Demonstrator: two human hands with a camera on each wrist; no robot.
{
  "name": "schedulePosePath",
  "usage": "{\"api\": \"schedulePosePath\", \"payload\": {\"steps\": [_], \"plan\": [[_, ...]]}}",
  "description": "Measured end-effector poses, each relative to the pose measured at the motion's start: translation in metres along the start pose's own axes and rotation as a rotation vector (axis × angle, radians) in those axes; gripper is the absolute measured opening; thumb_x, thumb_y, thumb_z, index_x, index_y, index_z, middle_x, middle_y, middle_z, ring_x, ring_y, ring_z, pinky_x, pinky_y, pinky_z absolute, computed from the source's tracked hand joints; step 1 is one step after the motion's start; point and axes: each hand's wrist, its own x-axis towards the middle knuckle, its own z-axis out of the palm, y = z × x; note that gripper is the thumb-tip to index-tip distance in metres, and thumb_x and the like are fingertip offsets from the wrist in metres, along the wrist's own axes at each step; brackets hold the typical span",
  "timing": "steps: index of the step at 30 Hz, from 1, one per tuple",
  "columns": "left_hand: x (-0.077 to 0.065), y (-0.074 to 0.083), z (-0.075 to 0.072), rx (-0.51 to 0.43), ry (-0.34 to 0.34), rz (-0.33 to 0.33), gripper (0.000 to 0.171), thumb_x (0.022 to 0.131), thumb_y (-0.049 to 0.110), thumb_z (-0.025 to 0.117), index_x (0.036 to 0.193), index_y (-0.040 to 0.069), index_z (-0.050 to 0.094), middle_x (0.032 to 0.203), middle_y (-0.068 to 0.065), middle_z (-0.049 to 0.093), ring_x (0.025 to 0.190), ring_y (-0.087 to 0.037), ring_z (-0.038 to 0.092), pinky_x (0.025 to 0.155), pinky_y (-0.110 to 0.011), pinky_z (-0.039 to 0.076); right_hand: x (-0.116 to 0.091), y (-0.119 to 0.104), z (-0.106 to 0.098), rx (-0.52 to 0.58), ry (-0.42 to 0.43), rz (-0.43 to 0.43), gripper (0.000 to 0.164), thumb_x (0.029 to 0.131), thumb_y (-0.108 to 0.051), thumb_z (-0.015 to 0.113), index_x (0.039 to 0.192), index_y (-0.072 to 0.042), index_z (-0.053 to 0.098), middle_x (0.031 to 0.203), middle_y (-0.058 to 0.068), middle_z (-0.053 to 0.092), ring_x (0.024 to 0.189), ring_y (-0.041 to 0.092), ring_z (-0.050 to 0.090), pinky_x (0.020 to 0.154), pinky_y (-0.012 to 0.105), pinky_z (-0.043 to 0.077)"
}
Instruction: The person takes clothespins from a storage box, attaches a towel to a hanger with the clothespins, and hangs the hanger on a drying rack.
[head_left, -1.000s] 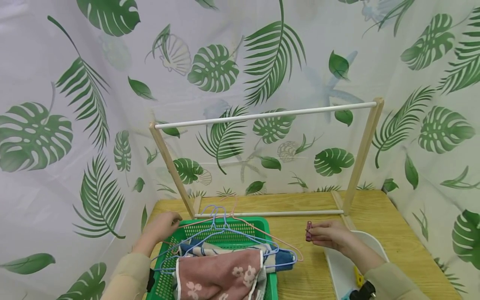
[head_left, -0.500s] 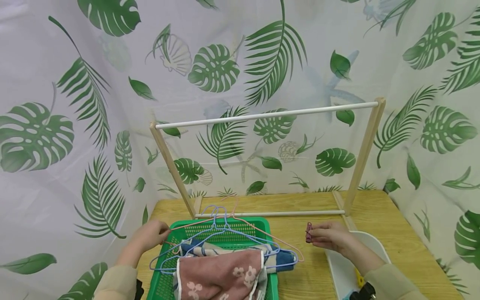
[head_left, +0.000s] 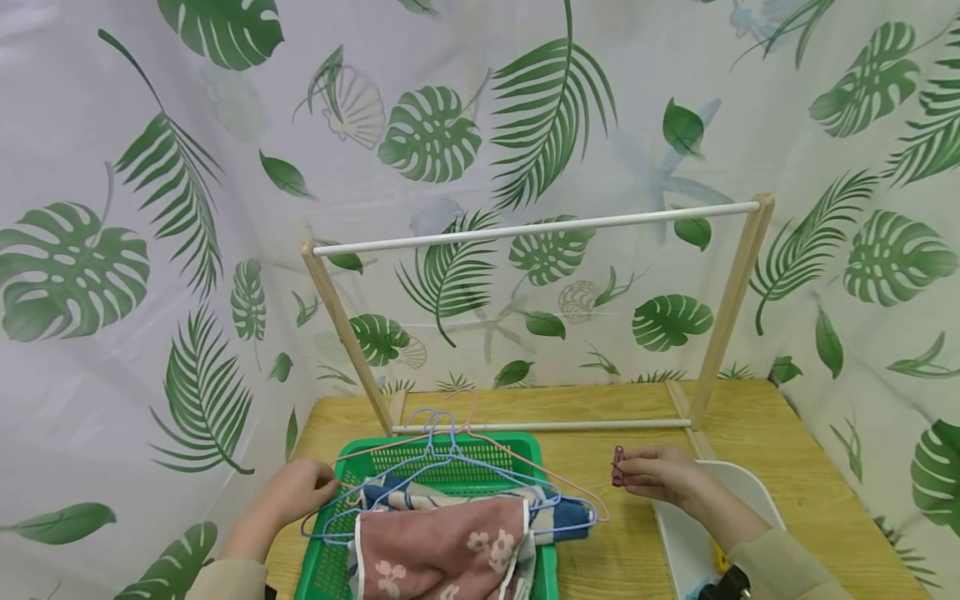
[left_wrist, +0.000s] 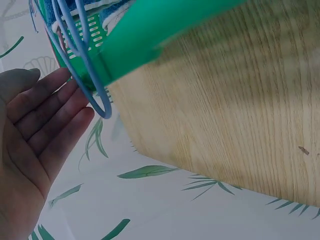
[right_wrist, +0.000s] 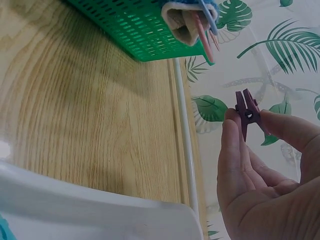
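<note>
In the head view my left hand [head_left: 292, 496] is beside the left rim of a green basket [head_left: 538, 454]. The left wrist view shows its fingers fairly straight, fingertips behind the rounded end of a blue hanger [left_wrist: 106, 112]; whether they touch it I cannot tell. Between the thumb and fingers of my right hand [head_left: 663, 479] a dark red clothespin [right_wrist: 248, 114] is pinched, its jaws pointing up. Two blue hangers and a pink hanger [head_left: 605, 511] lie across the basket, over a pink flowered towel [head_left: 435, 542] and a blue-and-cream cloth [head_left: 573, 518].
Behind the basket stands a wooden rack with a white top bar [head_left: 525, 232] and a lower bar [head_left: 585, 426]. A white tray [head_left: 738, 483] at the right, partly under my right forearm, holds yellow and light blue items. A leaf-printed curtain [head_left: 480, 50] surrounds the table [head_left: 592, 558].
My left hand has moved from the basket's back left corner, leftward and then down towards the person, along its left side. The right hand keeps the clothespin in nearly the same place.
</note>
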Motion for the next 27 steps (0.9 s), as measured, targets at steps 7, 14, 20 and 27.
{"api": "schedulePosePath", "payload": {"steps": [7, 14, 20, 27], "plan": [[-0.006, 0.0, 0.007, -0.022, -0.028, 0.047, 0.013, 0.095, 0.017, 0.077, 0.084, 0.011, 0.078, 0.073, 0.008, 0.07, 0.065, -0.001, 0.056, 0.06, -0.025, 0.05, 0.001, 0.0, -0.001, 0.004, 0.009, 0.019, 0.041, 0.102, -0.002, 0.064, 0.134, 0.023, 0.055, 0.088, 0.0, 0.08, 0.079, 0.008, 0.078, 0.076, 0.023, 0.067], [-0.012, -0.015, 0.015, -0.082, -0.015, 0.148, 0.008, 0.092, 0.011, 0.081, 0.084, 0.009, 0.079, 0.076, 0.007, 0.069, 0.066, 0.003, 0.055, 0.059, -0.022, 0.05, 0.002, 0.001, -0.003, -0.001, 0.014, 0.011, 0.04, 0.102, -0.002, 0.064, 0.133, 0.022, 0.057, 0.088, 0.0, 0.08, 0.079, 0.008, 0.078, 0.076, 0.023, 0.067], [-0.02, -0.028, 0.02, -0.298, -0.042, 0.125, 0.009, 0.098, 0.011, 0.075, 0.091, 0.006, 0.078, 0.085, 0.001, 0.072, 0.07, 0.003, 0.057, 0.059, -0.023, 0.053, 0.002, 0.003, -0.003, -0.031, 0.037, 0.011, 0.048, 0.103, -0.003, 0.064, 0.138, 0.026, 0.049, 0.089, 0.0, 0.08, 0.079, 0.008, 0.077, 0.077, 0.024, 0.067], [-0.027, -0.035, 0.021, -0.66, -0.12, 0.018, 0.025, 0.11, 0.01, 0.058, 0.113, -0.012, 0.07, 0.097, -0.02, 0.075, 0.07, -0.004, 0.066, 0.059, -0.024, 0.06, 0.001, 0.007, -0.004, -0.02, 0.031, 0.026, 0.05, 0.104, -0.005, 0.065, 0.14, 0.025, 0.048, 0.091, 0.0, 0.08, 0.081, 0.008, 0.077, 0.078, 0.024, 0.067]]}}
